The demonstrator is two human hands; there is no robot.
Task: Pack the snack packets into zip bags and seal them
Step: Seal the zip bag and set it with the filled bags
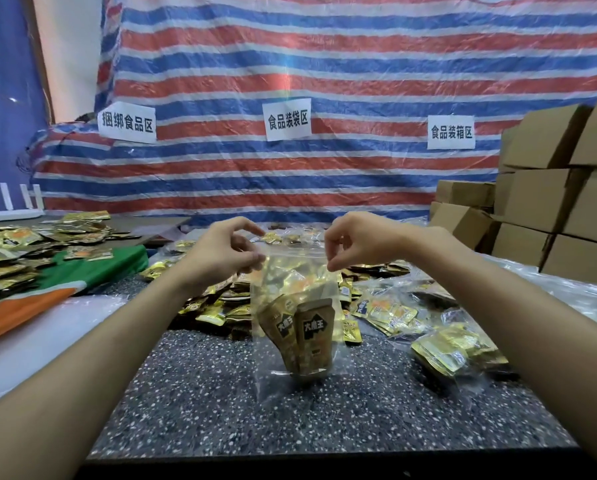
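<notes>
While the speckled dark-grey stone tabletop fills the 6 o'clock foreground, the clear plastic zip bag hangs upright over its middle, and two brown snack packets with black labels have slumped to the bottom. Whether the bag's lower edge rests on the table or hangs just above it is hard to say. The left hand pinches the zip strip's 9 o'clock corner between thumb and forefinger. The right hand pinches the 3 o'clock corner the same way, with its other fingers loosely curled. To seal the bag well, keep the strip taut and level, press one end shut, then run the pinch across to the other corner, squeezing air out first. The glare makes it impossible to tell whether the track is already closed. Just behind lies a heap of loose gold foil packets. Brown cardboard boxes at 3 o'clock are cut off by the frame. A red, white and blue striped tarpaulin closes off 12 o'clock.
</notes>
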